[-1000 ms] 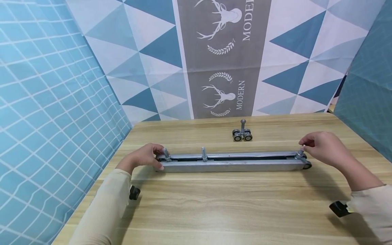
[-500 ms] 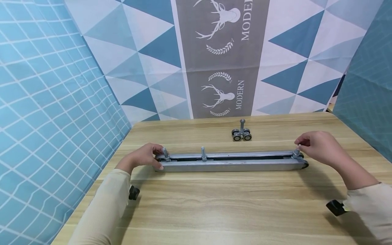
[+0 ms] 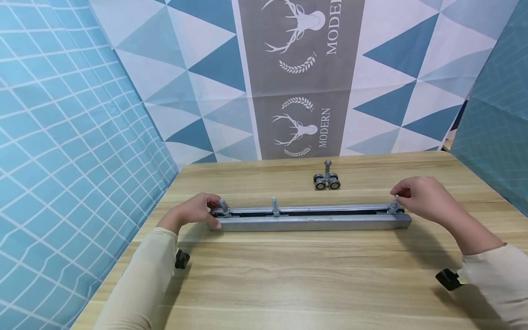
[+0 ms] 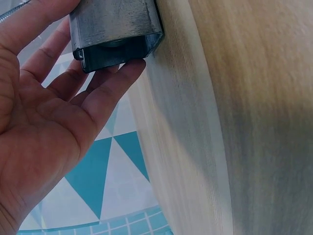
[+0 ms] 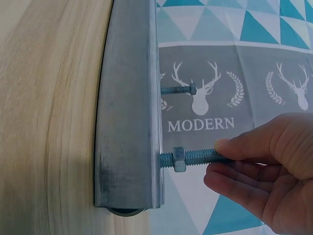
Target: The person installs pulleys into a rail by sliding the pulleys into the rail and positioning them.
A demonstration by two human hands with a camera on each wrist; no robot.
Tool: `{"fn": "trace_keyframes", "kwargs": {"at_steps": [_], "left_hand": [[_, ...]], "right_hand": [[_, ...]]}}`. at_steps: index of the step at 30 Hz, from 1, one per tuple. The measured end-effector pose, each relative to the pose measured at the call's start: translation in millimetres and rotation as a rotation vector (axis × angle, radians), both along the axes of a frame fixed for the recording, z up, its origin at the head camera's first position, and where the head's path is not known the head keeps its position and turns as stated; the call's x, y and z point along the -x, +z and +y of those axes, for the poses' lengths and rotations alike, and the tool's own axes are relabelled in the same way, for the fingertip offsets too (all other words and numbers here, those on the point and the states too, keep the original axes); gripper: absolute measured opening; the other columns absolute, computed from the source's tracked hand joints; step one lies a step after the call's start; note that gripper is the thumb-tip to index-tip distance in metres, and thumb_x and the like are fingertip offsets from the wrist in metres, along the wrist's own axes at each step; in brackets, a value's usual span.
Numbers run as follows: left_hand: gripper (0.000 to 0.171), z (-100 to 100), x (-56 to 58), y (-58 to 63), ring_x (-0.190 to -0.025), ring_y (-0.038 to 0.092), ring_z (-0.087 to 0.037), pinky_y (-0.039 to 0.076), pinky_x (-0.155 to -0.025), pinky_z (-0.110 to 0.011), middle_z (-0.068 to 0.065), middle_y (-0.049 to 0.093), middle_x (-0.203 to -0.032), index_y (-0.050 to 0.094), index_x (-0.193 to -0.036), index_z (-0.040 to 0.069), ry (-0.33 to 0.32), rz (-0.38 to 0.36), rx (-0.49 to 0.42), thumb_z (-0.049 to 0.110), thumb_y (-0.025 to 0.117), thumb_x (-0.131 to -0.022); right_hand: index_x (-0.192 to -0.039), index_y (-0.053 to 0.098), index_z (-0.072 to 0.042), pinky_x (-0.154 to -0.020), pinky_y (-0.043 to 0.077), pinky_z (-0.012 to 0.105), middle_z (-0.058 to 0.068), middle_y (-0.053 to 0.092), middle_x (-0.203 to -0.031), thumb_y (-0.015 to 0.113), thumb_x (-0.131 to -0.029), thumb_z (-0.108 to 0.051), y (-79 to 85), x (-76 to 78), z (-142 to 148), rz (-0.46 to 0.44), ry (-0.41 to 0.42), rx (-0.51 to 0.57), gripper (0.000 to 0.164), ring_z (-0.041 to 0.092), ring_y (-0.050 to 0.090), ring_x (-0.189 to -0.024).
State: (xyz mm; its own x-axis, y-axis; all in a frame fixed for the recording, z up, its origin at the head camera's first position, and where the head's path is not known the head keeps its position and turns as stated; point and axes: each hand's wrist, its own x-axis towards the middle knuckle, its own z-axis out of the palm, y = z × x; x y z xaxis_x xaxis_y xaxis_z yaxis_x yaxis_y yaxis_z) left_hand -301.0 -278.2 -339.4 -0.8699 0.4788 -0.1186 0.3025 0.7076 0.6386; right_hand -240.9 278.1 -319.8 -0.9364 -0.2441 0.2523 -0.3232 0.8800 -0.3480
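Note:
A grey metal channel rail (image 3: 313,223) lies across the table, its slot facing up. My left hand (image 3: 194,211) grips its left end, thumb on the front wall and fingers at the back; the left wrist view shows the rail's hollow end (image 4: 117,51) with fingertips right at it. My right hand (image 3: 422,199) pinches the top of a threaded bolt (image 5: 195,156) with a hex nut, which stands up from a roller trolley inside the right end. A wheel edge (image 5: 127,212) peeks out there. Two more bolts, one at the left end (image 3: 224,208) and another (image 3: 275,207) beside it, rise from the slot.
Behind the rail a loose four-wheeled roller trolley (image 3: 327,176) stands on the wooden table (image 3: 288,275), bolt upward. Patterned cloth (image 3: 301,82) hangs at the back, and a blue checked cloth (image 3: 62,137) borders the left side.
My right hand has moved left with the bolt, and the trolley's wheels, which stuck out of the rail's right end, have slid inside. The left hand stays on the rail.

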Motion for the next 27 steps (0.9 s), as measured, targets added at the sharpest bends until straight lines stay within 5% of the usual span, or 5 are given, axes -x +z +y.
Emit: {"fn": "trace_keyframes", "kwargs": {"at_steps": [27], "left_hand": [[0.037,-0.1,0.2,-0.5,-0.086,0.054,-0.026,0.046,-0.076,-0.038,-0.012,0.062,-0.095,0.068,-0.096,0.010,-0.001,-0.007,-0.009,0.010,0.089,-0.066]], "right_hand": [[-0.094,0.073,0.004,-0.063,0.053,0.040,0.005,0.069,-0.080,0.073,-0.083,0.000,2.4,1.1,-29.4,0.018,0.092,-0.012,0.012,0.017,0.062,-0.070]]}}
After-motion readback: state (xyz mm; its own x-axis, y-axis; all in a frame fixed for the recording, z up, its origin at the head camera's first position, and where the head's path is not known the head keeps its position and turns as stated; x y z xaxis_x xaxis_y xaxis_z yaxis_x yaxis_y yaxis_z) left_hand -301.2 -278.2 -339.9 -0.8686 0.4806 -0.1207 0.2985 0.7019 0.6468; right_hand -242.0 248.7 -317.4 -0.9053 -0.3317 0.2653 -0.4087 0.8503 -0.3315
